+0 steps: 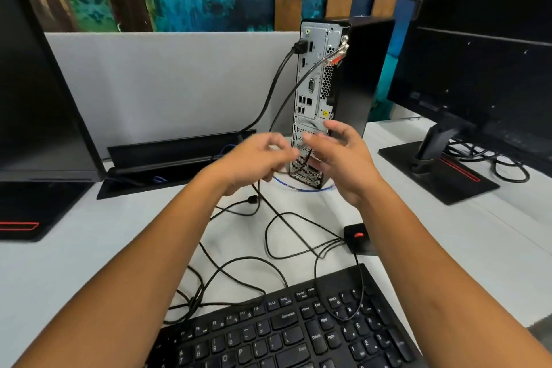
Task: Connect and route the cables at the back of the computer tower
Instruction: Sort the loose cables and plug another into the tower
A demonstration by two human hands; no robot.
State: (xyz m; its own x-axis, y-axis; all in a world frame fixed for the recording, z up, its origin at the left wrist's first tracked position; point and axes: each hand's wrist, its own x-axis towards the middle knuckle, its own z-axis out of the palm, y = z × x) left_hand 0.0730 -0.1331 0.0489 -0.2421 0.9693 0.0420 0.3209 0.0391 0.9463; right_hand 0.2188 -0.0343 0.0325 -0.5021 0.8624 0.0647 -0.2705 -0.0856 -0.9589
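A slim computer tower [343, 84] stands upright on a white desk [74, 272], rear panel facing the viewer. Both hands hover just before its lower ports: left hand [254, 161] blurred, fingers curled, grip unclear; right hand [340, 158] loosely open. Thin black cables [268, 248] sprawl below.

Centre frame, your hands [257, 158] [343, 158] crowd the tower [316, 92]'s lower rear panel. Upper ports stay reachable from the left, though two cables [268, 98] arc across that gap. Below, loose wires [239, 266] sprawl over the desk [59, 272] between keyboard [283, 334] and tower. Right of centre, the mouse [358, 237] and monitor base [439, 173] hem you in. Lower left desk lies bare.
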